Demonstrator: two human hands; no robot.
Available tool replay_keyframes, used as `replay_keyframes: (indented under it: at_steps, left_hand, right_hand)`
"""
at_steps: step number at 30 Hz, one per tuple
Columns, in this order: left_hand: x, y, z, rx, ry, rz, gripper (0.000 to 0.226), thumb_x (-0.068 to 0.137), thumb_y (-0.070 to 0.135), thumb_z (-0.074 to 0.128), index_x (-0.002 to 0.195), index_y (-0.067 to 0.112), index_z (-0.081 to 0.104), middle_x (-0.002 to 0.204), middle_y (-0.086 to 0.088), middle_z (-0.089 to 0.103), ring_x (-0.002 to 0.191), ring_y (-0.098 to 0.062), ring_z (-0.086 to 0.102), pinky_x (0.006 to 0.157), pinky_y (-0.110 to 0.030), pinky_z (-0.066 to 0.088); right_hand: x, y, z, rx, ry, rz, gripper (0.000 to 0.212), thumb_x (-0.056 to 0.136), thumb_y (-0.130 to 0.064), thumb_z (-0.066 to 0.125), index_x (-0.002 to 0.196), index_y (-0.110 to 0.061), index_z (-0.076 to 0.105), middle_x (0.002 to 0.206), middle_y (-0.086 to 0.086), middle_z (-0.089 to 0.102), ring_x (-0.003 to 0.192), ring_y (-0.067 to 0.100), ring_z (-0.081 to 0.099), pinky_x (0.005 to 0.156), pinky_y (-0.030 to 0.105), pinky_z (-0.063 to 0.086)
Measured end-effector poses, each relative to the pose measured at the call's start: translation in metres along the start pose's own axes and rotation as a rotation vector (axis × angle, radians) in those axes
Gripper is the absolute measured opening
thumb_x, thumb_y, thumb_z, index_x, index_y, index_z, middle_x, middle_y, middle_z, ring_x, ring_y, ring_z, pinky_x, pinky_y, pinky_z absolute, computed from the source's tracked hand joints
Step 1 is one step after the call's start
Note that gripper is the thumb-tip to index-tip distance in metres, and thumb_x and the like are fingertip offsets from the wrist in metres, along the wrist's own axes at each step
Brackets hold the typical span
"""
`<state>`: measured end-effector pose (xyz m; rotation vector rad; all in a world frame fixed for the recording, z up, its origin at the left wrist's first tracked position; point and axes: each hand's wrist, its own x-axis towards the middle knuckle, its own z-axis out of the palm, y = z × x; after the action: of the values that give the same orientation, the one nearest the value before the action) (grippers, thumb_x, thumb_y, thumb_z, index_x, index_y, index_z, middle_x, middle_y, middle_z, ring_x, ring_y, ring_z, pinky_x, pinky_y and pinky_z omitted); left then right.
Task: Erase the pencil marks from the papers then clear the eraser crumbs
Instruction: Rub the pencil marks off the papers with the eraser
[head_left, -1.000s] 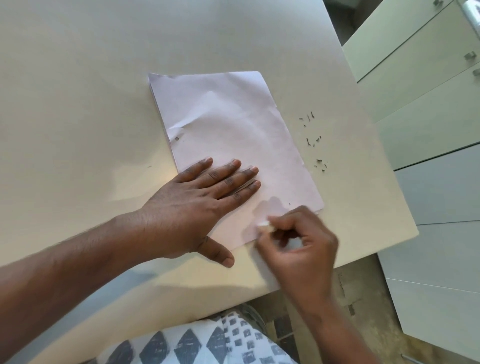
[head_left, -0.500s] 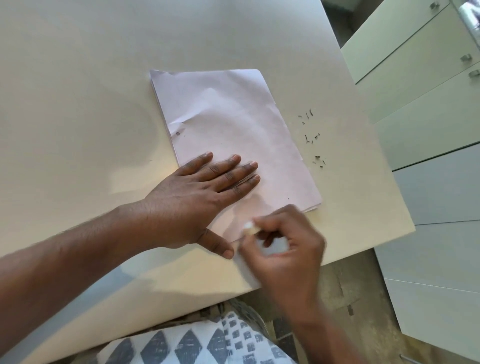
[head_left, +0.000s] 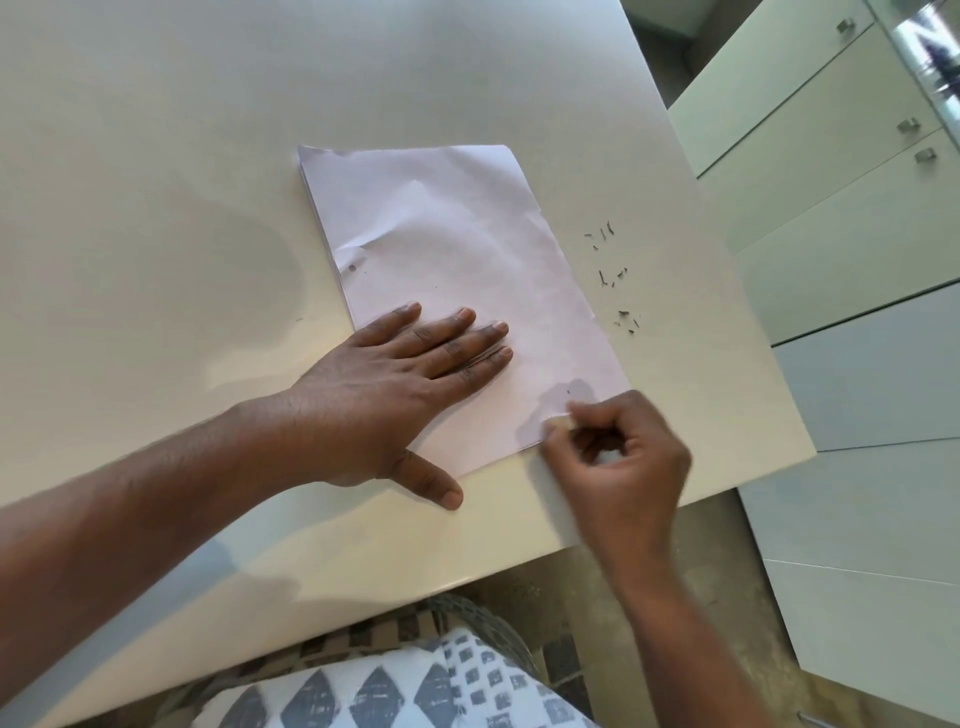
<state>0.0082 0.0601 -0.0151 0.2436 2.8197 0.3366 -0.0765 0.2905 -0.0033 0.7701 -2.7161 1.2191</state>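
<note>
Here the left hand (head_left: 395, 395) lies flat, fingers straight, pinning the thin, crease-prone papers (head_left: 457, 270) mid-table while the right hand (head_left: 618, 457) pinches a small eraser (head_left: 557, 422) at their near corner; judged best rubbed away from the pinned side

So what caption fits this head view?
Left hand pins the paper stack while right hand rubs an eraser at its corner.

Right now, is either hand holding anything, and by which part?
The right hand pinches a small eraser by its back end. The left hand only presses the paper flat.
</note>
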Motion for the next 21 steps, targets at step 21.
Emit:
replay_keyframes:
  at_steps: [21]
  left_hand:
    - [0.003,-0.005,-0.018,-0.258,0.004,-0.042,0.104,0.09,0.073,0.059,0.164,0.043,-0.008,0.168,0.031,-0.017,0.153,0.006,-0.022,0.123,-0.024,-0.016]
  right_hand:
    - [-0.008,-0.009,-0.005,0.523,0.101,0.454,0.013,0.092,-0.024,0.077,0.103,-0.017,0.076,0.087,0.002,0.078,0.078,0.011,0.073,0.071,0.022,0.058]
